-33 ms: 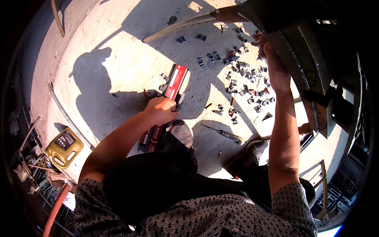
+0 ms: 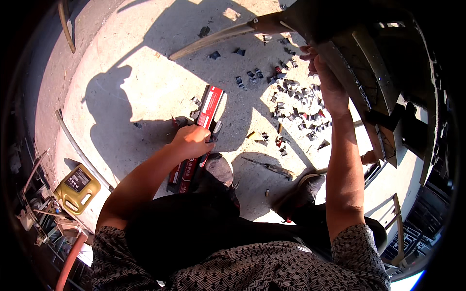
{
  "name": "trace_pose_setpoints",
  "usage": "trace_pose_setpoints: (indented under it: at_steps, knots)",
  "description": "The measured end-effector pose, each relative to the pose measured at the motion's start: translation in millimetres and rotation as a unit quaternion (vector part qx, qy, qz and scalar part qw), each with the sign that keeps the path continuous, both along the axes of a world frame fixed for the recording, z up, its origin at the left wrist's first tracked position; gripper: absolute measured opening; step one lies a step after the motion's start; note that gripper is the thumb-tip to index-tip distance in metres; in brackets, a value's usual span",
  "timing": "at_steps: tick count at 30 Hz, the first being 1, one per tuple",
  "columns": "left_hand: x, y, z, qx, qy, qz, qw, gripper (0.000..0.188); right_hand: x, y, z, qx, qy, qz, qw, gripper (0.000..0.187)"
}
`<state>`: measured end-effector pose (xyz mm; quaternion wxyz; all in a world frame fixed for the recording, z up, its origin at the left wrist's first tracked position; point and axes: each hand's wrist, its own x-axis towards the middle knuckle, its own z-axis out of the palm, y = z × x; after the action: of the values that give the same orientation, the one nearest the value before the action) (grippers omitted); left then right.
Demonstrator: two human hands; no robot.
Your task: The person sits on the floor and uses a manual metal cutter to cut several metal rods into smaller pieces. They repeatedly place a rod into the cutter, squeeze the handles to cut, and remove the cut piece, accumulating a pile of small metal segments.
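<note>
My left hand [image 2: 191, 141] is closed over a long red, white and black box [image 2: 209, 107] that lies on the concrete. Its fingers curl down at the box's right side, where a small grey metal piece [image 2: 216, 128] shows; the fingertips are hidden. At the upper right, my right hand [image 2: 327, 80] reaches up to a large dark metal frame [image 2: 361, 77]. Its fingers bend at the frame's edge, and part of the hand is covered by that edge. Many small bent dark metal pieces [image 2: 296, 92] lie scattered left of my right forearm.
A curved pole [image 2: 213, 40] juts from the frame across the far floor. A thin pointed tool [image 2: 268, 166] lies between my shoes [image 2: 308, 191]. On the left stand a gold jug [image 2: 77, 189], a grey pipe [image 2: 80, 148], a red hose [image 2: 72, 262] and piled scrap [image 2: 36, 208].
The whole view has shifted slightly, so the floor items sit a little lower and further left. Both hands keep their places at the box and the frame.
</note>
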<state>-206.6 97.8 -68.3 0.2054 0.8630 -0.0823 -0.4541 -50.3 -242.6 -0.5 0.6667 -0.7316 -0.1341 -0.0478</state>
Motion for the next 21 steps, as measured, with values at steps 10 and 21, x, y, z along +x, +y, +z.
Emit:
trace_pose_setpoints:
  at_steps: [10,21]
  knots:
    - [48.7,-6.0,12.5,-0.019,-0.001,-0.035,0.999,0.046,-31.4,-15.1,-42.6,-0.112,0.153,-0.003,0.982,0.029]
    - [92.3,-16.4,30.6,-0.259,-0.402,0.257,0.840,0.020,-201.2,-8.0,-66.1,-0.354,0.382,0.093,0.849,0.047]
